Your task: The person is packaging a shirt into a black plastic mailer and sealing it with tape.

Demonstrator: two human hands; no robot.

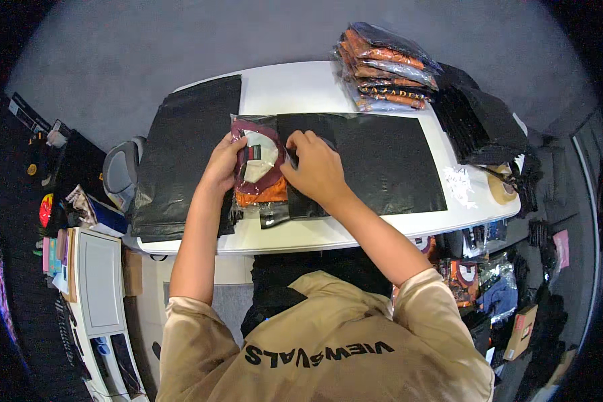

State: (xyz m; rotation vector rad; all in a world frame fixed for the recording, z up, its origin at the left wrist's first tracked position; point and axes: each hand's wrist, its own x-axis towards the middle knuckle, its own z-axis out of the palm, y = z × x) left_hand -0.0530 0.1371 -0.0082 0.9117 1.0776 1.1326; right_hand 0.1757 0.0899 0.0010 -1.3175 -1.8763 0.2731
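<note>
A folded shirt in a clear plastic bag (259, 175), maroon at the collar with a pale inside and orange below, lies at the middle of the table. My left hand (222, 163) grips its left edge, thumb on top. Against its right side, my right hand (315, 164) has curled fingers at the open end of a black plastic bag (388, 161); the fingertips are partly hidden. The black bag stretches flat to the right, and a strip of it shows below the shirt pack.
Flat black bags (187, 154) cover the left of the white table (285, 84). At the back right stands a pile of bagged garments (385, 67). More black bags (482, 124) and a tape roll (502, 187) lie at the right end. A white cabinet (100, 281) stands left.
</note>
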